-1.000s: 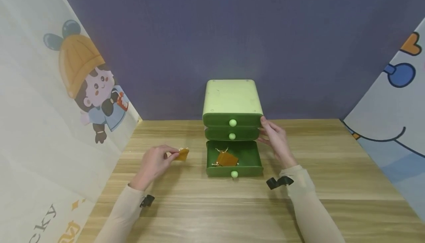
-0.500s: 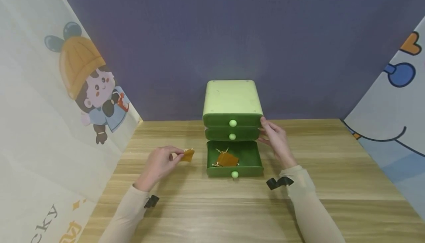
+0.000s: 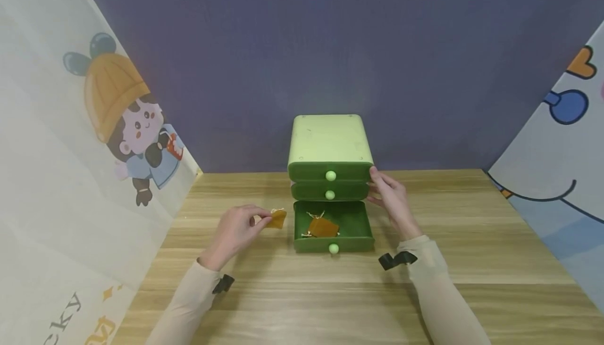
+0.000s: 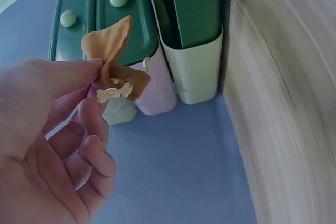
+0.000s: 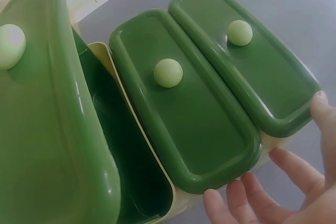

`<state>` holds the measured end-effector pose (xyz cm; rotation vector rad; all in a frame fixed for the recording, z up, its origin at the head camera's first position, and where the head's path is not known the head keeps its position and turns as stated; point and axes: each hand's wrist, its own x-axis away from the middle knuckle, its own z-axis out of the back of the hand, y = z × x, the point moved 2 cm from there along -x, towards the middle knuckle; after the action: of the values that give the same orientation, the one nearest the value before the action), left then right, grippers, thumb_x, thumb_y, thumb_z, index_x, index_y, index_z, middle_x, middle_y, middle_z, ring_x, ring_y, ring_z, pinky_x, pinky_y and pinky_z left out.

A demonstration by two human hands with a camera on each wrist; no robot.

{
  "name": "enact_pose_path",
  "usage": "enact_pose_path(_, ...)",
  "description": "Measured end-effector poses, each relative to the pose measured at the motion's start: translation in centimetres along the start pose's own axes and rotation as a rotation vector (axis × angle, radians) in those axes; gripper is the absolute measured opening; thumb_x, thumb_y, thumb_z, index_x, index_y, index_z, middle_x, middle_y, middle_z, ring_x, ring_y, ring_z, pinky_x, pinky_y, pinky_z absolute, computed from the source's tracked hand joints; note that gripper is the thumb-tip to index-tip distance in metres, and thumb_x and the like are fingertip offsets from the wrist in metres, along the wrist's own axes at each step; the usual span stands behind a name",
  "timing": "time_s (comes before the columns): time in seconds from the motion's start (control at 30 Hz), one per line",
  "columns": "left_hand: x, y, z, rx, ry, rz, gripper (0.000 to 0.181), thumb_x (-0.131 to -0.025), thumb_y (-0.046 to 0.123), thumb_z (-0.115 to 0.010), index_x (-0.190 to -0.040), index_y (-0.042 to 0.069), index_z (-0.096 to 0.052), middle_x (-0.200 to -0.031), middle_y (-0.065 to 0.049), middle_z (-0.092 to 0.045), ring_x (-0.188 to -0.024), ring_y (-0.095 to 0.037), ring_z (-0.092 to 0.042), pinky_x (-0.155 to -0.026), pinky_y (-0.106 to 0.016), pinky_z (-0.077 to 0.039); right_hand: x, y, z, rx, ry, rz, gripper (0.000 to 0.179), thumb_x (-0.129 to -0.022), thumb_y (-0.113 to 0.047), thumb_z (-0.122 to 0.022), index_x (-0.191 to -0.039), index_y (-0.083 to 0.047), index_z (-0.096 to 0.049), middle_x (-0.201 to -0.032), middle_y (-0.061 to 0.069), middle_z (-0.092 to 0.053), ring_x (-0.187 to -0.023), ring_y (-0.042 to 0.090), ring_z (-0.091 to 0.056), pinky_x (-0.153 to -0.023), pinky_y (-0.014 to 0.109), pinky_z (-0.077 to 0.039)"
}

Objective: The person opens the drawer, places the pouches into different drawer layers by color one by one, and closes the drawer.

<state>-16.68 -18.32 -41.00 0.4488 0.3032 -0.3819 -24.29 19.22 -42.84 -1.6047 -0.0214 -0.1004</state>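
Note:
My left hand [image 3: 239, 229] pinches a small tan drawstring pouch [image 3: 278, 218] between thumb and forefinger, just left of the open bottom drawer [image 3: 335, 243]. In the left wrist view the pouch [image 4: 110, 45] is folded, its cream string hanging near the fingertips. Inside that drawer lies brown drawstring pouch material [image 3: 323, 226] with cream ties poking out at its corners. My right hand [image 3: 392, 198] rests against the right side of the green drawer cabinet [image 3: 330, 138]. In the right wrist view its thumb [image 5: 320, 106] touches the top drawer's edge, the fingertips along the side.
The top drawer [image 3: 306, 171] and middle drawer [image 3: 306, 191] are pushed in, each with a round pale green knob. The cabinet stands on a wood-grain table [image 3: 302, 303] before a dark blue back wall [image 3: 245, 72]. Printed panels flank both sides.
My left hand has moved right with the pinched pouch, closer to the open bottom drawer. The right hand stays at the cabinet's side, and the drawers have not moved.

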Motion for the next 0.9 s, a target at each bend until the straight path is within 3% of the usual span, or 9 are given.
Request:
enact_pose_path(0.5,-0.9,1.0,-1.3,0.035,-0.009,-0.034,0.012,-0.094,0.022,-0.082,-0.104,0.017,-0.085,-0.104,-0.002,-0.083,-0.061,0.002,-0.051,-0.058,-0.019,-0.045,0.0,-0.1,0.1,-0.012,-0.015,-0.01,0.084,-0.101,-0.062,-0.062,-0.16,-0.005,-0.046,-0.158,0.021,-0.048,-0.106,0.004,-0.066,-0.107,0.038,-0.058)
enact_pose_path(0.7,-1.1,1.5,-1.6,0.046,-0.034,-0.019,0.012,-0.095,0.022,-0.082,-0.105,0.017,-0.084,-0.105,-0.002,-0.083,-0.061,0.002,-0.05,-0.059,-0.02,-0.045,0.1,0.0,0.1,-0.018,-0.009,-0.01,0.084,-0.101,-0.062,-0.062,-0.16,-0.005,-0.046,-0.158,0.021,-0.049,-0.105,0.004,-0.066,-0.103,0.036,-0.059)
enact_pose_path(0.9,-1.3,2.0,-2.3,0.057,-0.044,-0.042,0.011,-0.096,0.022,-0.08,-0.104,0.017,-0.084,-0.104,-0.001,-0.083,-0.061,0.002,-0.052,-0.058,-0.018,-0.046,0.0,0.0,0.1,-0.019,-0.01,-0.006,0.084,-0.101,-0.062,-0.062,-0.161,-0.005,-0.045,-0.158,0.021,-0.048,-0.104,0.003,-0.067,-0.103,0.036,-0.06)
